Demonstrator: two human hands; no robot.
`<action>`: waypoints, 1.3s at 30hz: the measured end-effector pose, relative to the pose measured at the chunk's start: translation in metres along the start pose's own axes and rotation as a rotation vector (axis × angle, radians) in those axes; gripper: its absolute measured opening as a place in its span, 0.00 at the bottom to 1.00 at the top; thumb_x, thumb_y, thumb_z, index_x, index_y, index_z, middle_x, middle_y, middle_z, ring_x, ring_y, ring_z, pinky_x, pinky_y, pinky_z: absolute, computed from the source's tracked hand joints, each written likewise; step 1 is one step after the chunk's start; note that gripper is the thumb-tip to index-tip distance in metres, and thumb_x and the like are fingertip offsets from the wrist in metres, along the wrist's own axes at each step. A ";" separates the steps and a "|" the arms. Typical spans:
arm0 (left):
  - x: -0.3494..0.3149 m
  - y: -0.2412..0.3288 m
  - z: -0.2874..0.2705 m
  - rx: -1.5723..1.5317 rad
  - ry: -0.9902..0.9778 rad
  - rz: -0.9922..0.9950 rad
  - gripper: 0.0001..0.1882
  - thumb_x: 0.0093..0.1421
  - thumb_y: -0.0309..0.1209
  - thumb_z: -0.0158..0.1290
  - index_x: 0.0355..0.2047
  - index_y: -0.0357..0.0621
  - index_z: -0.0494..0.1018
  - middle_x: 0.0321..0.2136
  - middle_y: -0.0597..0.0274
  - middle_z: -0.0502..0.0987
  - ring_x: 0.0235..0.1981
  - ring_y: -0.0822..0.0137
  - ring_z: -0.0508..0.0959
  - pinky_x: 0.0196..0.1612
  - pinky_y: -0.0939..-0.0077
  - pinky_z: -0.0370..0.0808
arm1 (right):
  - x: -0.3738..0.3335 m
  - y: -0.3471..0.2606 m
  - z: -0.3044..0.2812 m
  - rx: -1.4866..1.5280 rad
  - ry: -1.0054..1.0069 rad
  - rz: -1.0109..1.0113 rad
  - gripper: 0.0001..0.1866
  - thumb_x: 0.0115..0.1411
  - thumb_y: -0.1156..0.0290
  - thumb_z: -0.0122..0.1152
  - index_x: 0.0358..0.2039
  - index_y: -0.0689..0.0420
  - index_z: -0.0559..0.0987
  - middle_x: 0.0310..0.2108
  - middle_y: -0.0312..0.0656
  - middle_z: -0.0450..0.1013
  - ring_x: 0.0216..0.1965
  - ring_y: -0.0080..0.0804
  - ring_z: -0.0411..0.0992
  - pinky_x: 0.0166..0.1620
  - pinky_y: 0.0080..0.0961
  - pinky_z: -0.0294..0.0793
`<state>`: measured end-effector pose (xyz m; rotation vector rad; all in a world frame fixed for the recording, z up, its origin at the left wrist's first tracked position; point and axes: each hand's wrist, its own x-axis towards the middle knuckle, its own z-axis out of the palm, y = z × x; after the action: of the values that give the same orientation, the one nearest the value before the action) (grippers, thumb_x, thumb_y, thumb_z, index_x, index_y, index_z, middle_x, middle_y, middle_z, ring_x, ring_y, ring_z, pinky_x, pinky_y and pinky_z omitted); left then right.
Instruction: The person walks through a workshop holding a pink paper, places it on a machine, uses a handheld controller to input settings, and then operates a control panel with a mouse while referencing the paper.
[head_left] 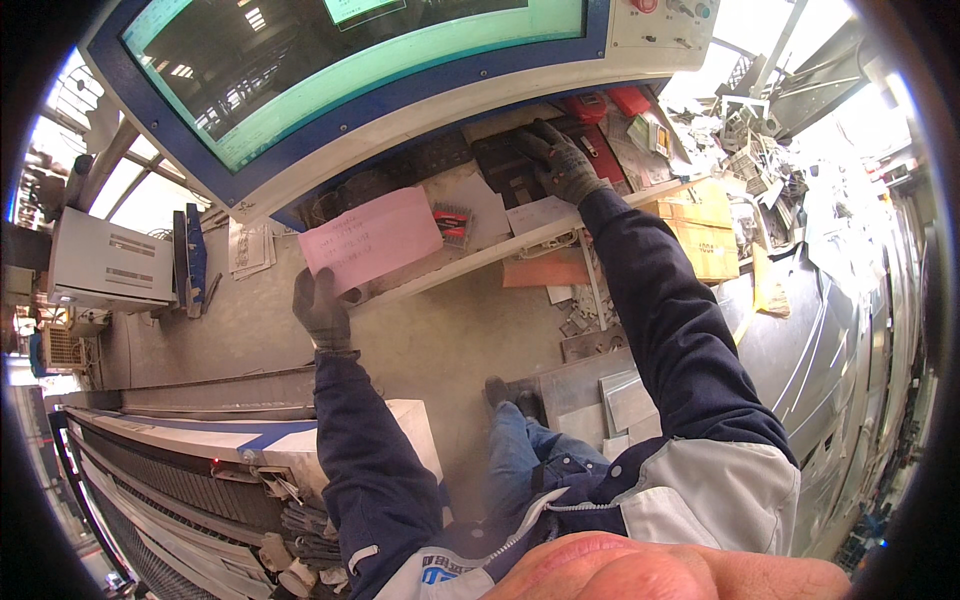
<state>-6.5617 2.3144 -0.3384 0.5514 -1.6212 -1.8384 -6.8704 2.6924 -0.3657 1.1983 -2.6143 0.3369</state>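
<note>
My left hand [322,312], in a dark grey work glove, pinches the lower left corner of a pink sheet of paper [385,235] with handwriting on it. The sheet is held over the left part of the shelf below a large screen [360,75]. My right hand [560,165], gloved alike, rests over a dark flat panel [500,170] farther right on the shelf. Its fingers are stretched out and somewhat apart, and no held thing shows in them. Beside the pink sheet lies a small clear case with red pieces [453,224].
Red items [628,100] lie at the shelf's right end. A cardboard box [700,230] and a broom [768,285] stand to the right. Metal sheets [628,400] lie near my feet. A white cabinet [110,258] stands at left, and a machine bed [200,440] lies lower left.
</note>
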 end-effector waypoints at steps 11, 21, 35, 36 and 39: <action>0.000 0.002 0.001 0.065 0.011 0.005 0.15 0.69 0.36 0.57 0.42 0.32 0.76 0.29 0.59 0.78 0.20 0.67 0.79 0.22 0.76 0.74 | 0.000 -0.008 -0.007 0.103 -0.009 0.089 0.33 0.61 0.68 0.58 0.69 0.41 0.70 0.72 0.54 0.57 0.71 0.57 0.58 0.71 0.45 0.61; 0.000 -0.005 -0.004 0.071 0.009 0.003 0.15 0.69 0.36 0.58 0.41 0.33 0.76 0.32 0.62 0.78 0.25 0.71 0.78 0.24 0.76 0.74 | -0.001 -0.011 -0.011 0.081 0.013 0.064 0.33 0.61 0.68 0.59 0.69 0.43 0.69 0.72 0.56 0.57 0.71 0.57 0.57 0.71 0.46 0.62; -0.001 -0.001 -0.001 0.020 0.006 -0.002 0.16 0.69 0.36 0.57 0.42 0.31 0.75 0.30 0.59 0.78 0.23 0.67 0.79 0.25 0.74 0.76 | -0.001 -0.006 -0.004 0.062 -0.020 0.090 0.36 0.57 0.70 0.59 0.69 0.43 0.70 0.72 0.54 0.58 0.73 0.53 0.55 0.73 0.43 0.59; -0.002 0.001 -0.001 0.027 0.004 -0.014 0.16 0.69 0.36 0.57 0.42 0.31 0.75 0.30 0.59 0.78 0.23 0.67 0.79 0.25 0.74 0.76 | -0.001 -0.009 -0.007 0.066 -0.031 0.080 0.36 0.58 0.70 0.59 0.69 0.42 0.70 0.72 0.53 0.58 0.73 0.53 0.54 0.73 0.42 0.59; -0.003 0.004 0.000 0.063 -0.007 -0.021 0.17 0.69 0.38 0.57 0.43 0.32 0.75 0.30 0.58 0.78 0.25 0.67 0.79 0.27 0.74 0.76 | 0.002 -0.016 -0.021 0.102 -0.033 0.088 0.35 0.58 0.69 0.58 0.69 0.42 0.70 0.71 0.53 0.59 0.73 0.54 0.55 0.73 0.42 0.59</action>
<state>-6.5593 2.3161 -0.3351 0.5923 -1.6884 -1.8117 -6.8564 2.6875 -0.3436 1.1304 -2.7135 0.4771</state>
